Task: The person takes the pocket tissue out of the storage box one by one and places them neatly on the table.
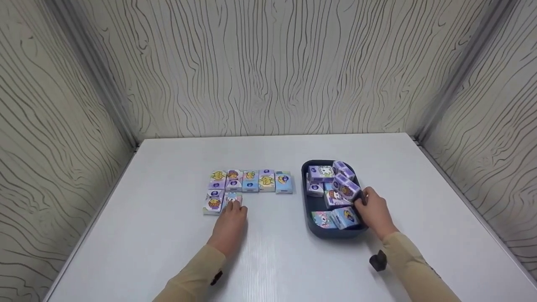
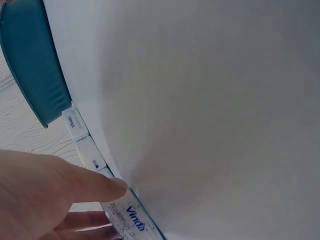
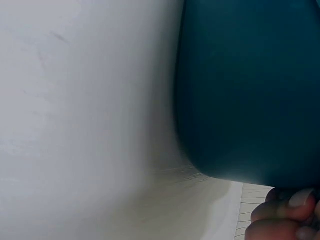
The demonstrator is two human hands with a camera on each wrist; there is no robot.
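Note:
My left hand [image 1: 230,226] pinches a small tissue pack [image 1: 233,196], the right one of two in the nearer row. In the left wrist view the thumb lies along the side of that pack, printed "Vinda" [image 2: 134,216], and some fingers are partly hidden behind it. Beyond, a row of several packs [image 1: 250,181] lies side by side on the table. On the right, my right hand [image 1: 374,212] grips the side of a dark blue-green basket [image 1: 312,230], where a handle seems to be. Curled fingers [image 3: 280,212] show below the basket in the right wrist view.
Several purple and blue tissue packs [image 1: 346,187] lie jumbled in the basket, some tilted on others. The white table [image 1: 268,260] meets a patterned back wall [image 1: 268,71] and side walls. A dark wrist device [image 1: 378,261] hangs by the right sleeve.

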